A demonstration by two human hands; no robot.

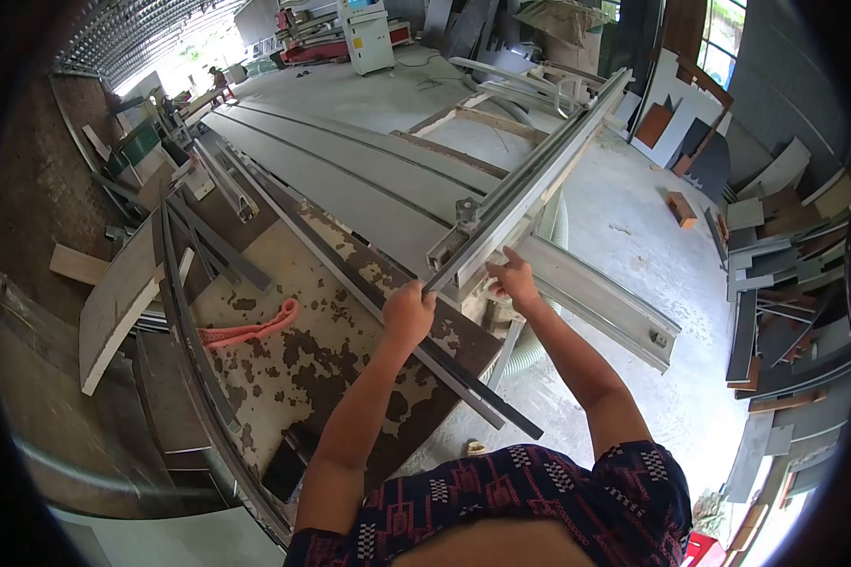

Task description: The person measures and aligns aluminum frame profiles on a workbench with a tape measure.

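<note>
My left hand (408, 315) is closed in a fist round the near end of a thin grey strip (442, 277). This strip runs away along a long aluminium rail (539, 194), which slants up to the far right. Beside the rail's near end is my right hand (515, 281), its index finger stretched out and the other fingers partly bent, apparently holding nothing. A small metal bracket (466, 214) sits on the rail's left side. Under my left forearm, long metal bars (463, 383) cross the worn tabletop (284, 378) with peeling paint.
Left of my arms lie a pink strip (255, 326) and a dark flat object (288, 463). A grey beam (605, 302) juts out right, above a ribbed hose (525, 350). A slotted machine table (331, 165) stretches ahead. Board offcuts (785, 274) are stacked along the right wall.
</note>
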